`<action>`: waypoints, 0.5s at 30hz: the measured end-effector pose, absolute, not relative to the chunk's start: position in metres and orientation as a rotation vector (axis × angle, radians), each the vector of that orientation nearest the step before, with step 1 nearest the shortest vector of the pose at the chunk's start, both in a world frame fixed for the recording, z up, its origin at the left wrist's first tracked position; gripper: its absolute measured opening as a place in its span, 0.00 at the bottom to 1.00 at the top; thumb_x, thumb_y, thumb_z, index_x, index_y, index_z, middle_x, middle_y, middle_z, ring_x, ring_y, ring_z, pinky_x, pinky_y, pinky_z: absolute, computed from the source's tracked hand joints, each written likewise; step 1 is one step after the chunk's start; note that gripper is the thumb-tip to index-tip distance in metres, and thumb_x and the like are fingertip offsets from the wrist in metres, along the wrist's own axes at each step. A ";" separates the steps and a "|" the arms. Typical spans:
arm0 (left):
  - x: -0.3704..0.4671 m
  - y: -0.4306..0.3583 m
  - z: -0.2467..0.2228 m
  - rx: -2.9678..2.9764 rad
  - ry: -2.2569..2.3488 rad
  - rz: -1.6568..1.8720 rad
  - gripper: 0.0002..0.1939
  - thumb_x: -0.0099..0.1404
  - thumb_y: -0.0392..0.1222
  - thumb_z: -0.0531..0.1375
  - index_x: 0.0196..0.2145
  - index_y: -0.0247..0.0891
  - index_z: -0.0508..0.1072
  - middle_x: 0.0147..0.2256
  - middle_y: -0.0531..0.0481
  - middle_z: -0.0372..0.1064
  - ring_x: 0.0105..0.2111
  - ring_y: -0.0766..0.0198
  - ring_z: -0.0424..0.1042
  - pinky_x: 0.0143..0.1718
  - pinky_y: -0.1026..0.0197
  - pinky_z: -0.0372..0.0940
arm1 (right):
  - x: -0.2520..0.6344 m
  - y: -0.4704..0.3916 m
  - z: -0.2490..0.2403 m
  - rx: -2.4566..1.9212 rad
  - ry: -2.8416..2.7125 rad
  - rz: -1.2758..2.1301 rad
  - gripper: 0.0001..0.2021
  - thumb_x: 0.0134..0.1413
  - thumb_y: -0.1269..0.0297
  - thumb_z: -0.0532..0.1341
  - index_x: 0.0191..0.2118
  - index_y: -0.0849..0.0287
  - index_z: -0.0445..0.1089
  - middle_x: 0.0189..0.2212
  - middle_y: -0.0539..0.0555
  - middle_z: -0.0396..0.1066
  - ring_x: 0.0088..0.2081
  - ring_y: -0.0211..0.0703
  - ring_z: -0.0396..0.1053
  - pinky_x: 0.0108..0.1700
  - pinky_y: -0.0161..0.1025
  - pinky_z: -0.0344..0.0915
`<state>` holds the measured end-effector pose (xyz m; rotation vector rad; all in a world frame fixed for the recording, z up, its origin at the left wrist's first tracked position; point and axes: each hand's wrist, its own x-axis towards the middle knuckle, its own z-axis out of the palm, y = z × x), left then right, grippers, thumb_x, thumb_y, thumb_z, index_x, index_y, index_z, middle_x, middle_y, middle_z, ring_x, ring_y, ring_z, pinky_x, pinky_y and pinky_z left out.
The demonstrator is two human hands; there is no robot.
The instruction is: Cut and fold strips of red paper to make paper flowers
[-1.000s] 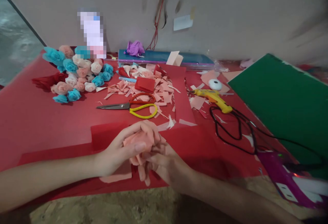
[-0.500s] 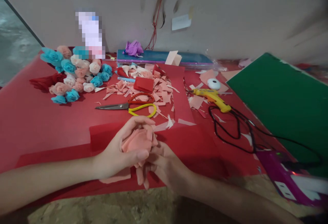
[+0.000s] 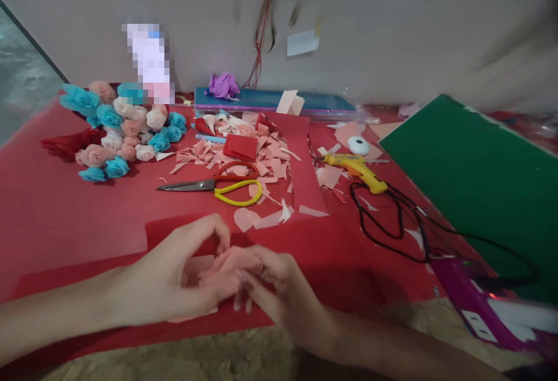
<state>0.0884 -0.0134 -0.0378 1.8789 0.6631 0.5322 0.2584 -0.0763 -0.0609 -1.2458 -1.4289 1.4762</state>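
A pink crepe-paper flower [image 3: 234,261] is held low over the red sheets at the near edge. My right hand [image 3: 285,291] grips it from the right, fingers closed around its lower side. Curved around the left side, my left hand [image 3: 185,279] has its thumb and fingertips on the petals. The hands hide the flower's base. Beyond them lie scissors [image 3: 213,184] with one red and one yellow handle, blades pointing left. A red paper sheet [image 3: 314,247] spreads under the hands.
Finished paper roses [image 3: 108,116] cluster at the back left. Pink scraps [image 3: 272,154] pile in the middle. Right of them is a yellow glue gun [image 3: 361,171] with a black cord [image 3: 396,235], near a green board [image 3: 475,189] and a purple power strip [image 3: 462,294].
Both hands and the flower have come lower and slightly left. My left hand has loosened from cupping the flower and now touches it with thumb and fingertips. The view has shifted slightly.
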 end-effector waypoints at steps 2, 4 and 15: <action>0.084 -0.019 -0.036 2.211 0.637 0.449 0.07 0.58 0.40 0.57 0.27 0.37 0.61 0.25 0.53 0.61 0.25 0.67 0.60 0.26 0.65 0.59 | 0.258 -0.083 -0.059 -1.240 -1.589 1.412 0.09 0.55 0.67 0.53 0.36 0.61 0.70 0.31 0.54 0.73 0.31 0.37 0.70 0.33 0.33 0.65; 0.080 -0.025 -0.035 2.470 0.537 0.391 0.08 0.60 0.36 0.54 0.23 0.37 0.61 0.23 0.53 0.61 0.24 0.66 0.60 0.28 0.62 0.59 | 0.256 -0.091 -0.057 -1.246 -1.698 1.389 0.11 0.56 0.68 0.52 0.38 0.60 0.71 0.32 0.54 0.74 0.32 0.37 0.70 0.35 0.32 0.64; 0.058 -0.061 -0.068 2.544 0.182 0.478 0.14 0.65 0.32 0.47 0.27 0.42 0.68 0.21 0.55 0.68 0.24 0.65 0.65 0.43 0.63 0.61 | 0.300 -0.042 -0.062 -1.461 -2.129 0.329 0.08 0.56 0.69 0.54 0.31 0.59 0.71 0.29 0.54 0.72 0.32 0.38 0.68 0.35 0.34 0.62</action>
